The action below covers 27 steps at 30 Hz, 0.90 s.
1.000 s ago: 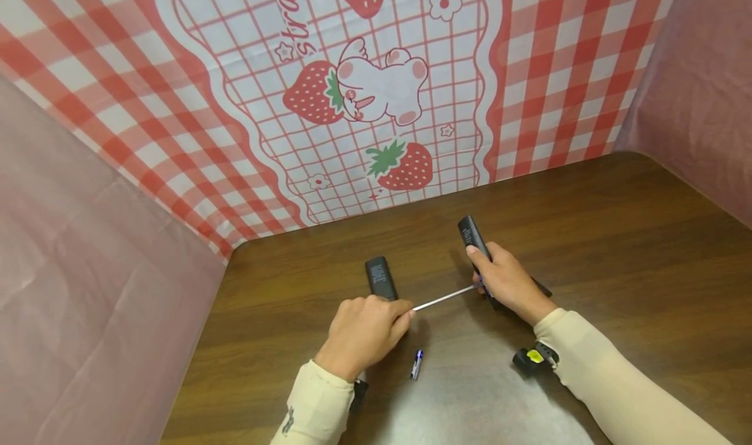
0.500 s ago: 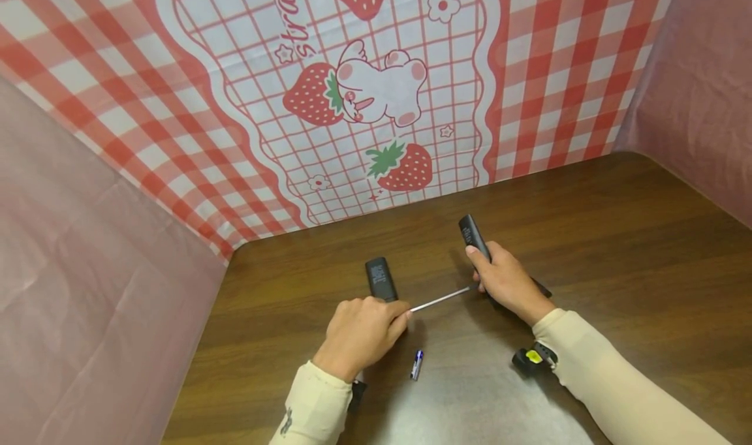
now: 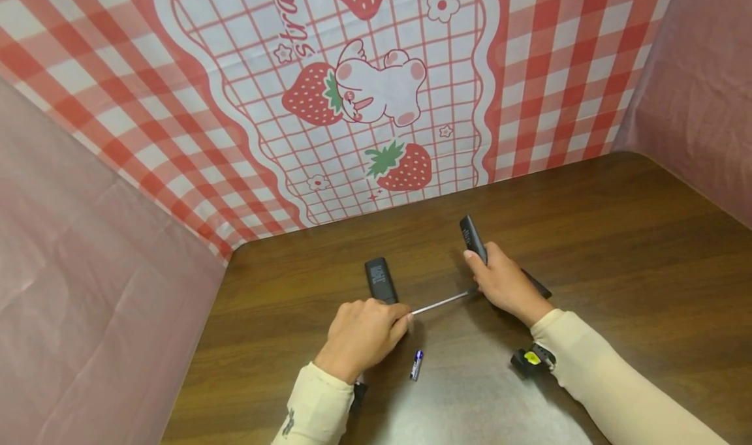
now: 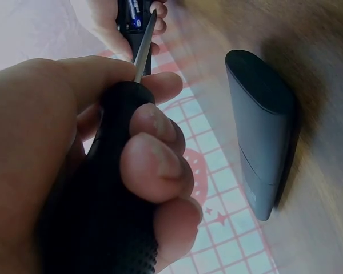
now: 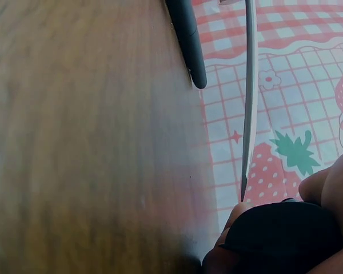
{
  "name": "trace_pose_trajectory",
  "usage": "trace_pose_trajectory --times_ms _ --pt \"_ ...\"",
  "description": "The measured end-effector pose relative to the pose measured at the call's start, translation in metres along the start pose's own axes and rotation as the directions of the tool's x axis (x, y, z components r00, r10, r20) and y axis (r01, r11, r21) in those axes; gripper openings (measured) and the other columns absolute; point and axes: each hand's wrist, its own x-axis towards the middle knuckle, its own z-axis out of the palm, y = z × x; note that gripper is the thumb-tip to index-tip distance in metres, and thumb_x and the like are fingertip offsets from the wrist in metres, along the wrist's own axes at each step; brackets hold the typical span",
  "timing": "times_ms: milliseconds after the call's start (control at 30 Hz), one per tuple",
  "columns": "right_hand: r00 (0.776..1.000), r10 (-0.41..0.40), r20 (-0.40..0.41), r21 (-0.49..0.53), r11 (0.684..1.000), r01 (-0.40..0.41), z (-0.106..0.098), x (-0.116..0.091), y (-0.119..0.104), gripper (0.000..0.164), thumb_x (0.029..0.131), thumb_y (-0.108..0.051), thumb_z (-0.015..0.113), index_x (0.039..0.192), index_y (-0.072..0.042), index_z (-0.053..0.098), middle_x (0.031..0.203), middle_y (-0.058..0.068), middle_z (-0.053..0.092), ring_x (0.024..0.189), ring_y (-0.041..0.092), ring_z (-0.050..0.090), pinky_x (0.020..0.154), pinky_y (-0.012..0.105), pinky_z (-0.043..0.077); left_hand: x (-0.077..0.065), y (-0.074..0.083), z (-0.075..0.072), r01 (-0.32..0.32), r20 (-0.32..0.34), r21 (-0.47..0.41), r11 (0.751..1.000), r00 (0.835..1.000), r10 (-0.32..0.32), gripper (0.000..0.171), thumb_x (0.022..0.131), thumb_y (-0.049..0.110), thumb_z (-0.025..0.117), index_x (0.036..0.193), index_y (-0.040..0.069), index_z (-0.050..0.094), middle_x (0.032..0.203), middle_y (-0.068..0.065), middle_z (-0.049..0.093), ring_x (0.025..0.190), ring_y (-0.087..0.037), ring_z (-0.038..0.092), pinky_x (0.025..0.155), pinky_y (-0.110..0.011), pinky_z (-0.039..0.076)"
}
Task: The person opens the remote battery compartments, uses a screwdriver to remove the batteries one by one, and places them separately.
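Note:
My left hand [image 3: 365, 335] grips the black handle [image 4: 117, 177] of a flat-tipped screwdriver, its silver shaft [image 3: 440, 303] pointing right. In my right hand [image 3: 510, 280] is a slim black device [image 3: 472, 237], held tilted with the thumb along its edge. The left wrist view shows an open battery bay in this device with a blue battery [image 4: 135, 14] inside. Close to that bay lies the screwdriver tip; whether it touches cannot be told. A loose blue-and-silver battery [image 3: 416, 365] rests on the table below the shaft.
A second black device [image 3: 380, 280] lies on the wooden table [image 3: 617, 236] just beyond my left hand. A dark flat piece [image 3: 539, 287] shows behind my right wrist. A strawberry-patterned cloth [image 3: 376, 171] stands at the back, with pink cloth on both sides.
The screwdriver tip has shifted slightly left and down. My right hand has turned the device a little, so its printed face shows less. The loose battery and second device stay put.

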Motion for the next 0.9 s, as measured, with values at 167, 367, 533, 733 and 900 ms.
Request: trace_pose_trajectory --times_ms 167,367,533,733,900 --pt "0.999 -0.026 -0.034 -0.086 0.996 0.023 0.0006 -0.0004 0.0004 0.042 0.107 -0.034 0.044 0.108 0.008 0.046 0.078 0.01 0.05 0.067 0.025 0.051 0.059 0.038 0.041 0.001 0.0018 -0.0011 -0.004 0.002 0.008 1.0 1.0 0.004 0.019 0.098 0.036 0.06 0.088 0.028 0.073 0.061 0.01 0.057 0.048 -0.008 0.047 0.044 -0.032 0.039" --pt "0.999 -0.029 -0.032 -0.107 0.994 0.025 0.0009 -0.0016 -0.0004 0.043 0.107 -0.034 0.045 0.113 0.009 0.045 0.08 0.012 0.052 0.07 0.027 0.053 0.061 0.038 0.042 0.0016 0.003 -0.0012 -0.014 -0.013 0.018 1.0 1.0 0.014 0.018 0.098 0.035 0.061 0.09 0.028 0.074 0.061 0.01 0.058 0.047 -0.007 0.047 0.043 -0.03 0.039" --pt "1.0 -0.021 -0.02 -0.117 0.993 0.019 0.0007 -0.0019 -0.0017 0.046 0.107 -0.034 0.045 0.121 0.01 0.044 0.084 0.014 0.055 0.073 0.027 0.055 0.062 0.039 0.043 0.0021 0.0032 -0.0002 -0.022 -0.031 0.024 0.999 0.999 0.023 0.017 0.097 0.035 0.062 0.088 0.027 0.074 0.059 0.01 0.056 0.046 -0.007 0.045 0.042 -0.03 0.039" --pt "1.0 -0.009 0.003 -0.131 0.991 0.01 0.0009 -0.0015 -0.0026 0.047 0.106 -0.03 0.047 0.128 0.012 0.04 0.087 0.017 0.058 0.075 0.029 0.056 0.063 0.041 0.045 0.0018 0.0035 0.0014 -0.033 -0.058 0.027 0.999 0.998 0.034 0.019 0.097 0.034 0.062 0.082 0.026 0.07 0.058 0.011 0.054 0.046 -0.006 0.044 0.041 -0.029 0.038" --pt "1.0 -0.005 0.011 -0.123 0.992 0.006 0.0017 -0.0017 -0.0032 0.048 0.106 -0.028 0.047 0.131 0.013 0.039 0.087 0.017 0.058 0.075 0.028 0.056 0.064 0.04 0.045 0.0012 0.0033 0.003 -0.029 -0.061 0.023 0.999 0.998 0.03 0.02 0.096 0.034 0.063 0.08 0.026 0.069 0.059 0.01 0.056 0.046 -0.006 0.045 0.042 -0.031 0.038"
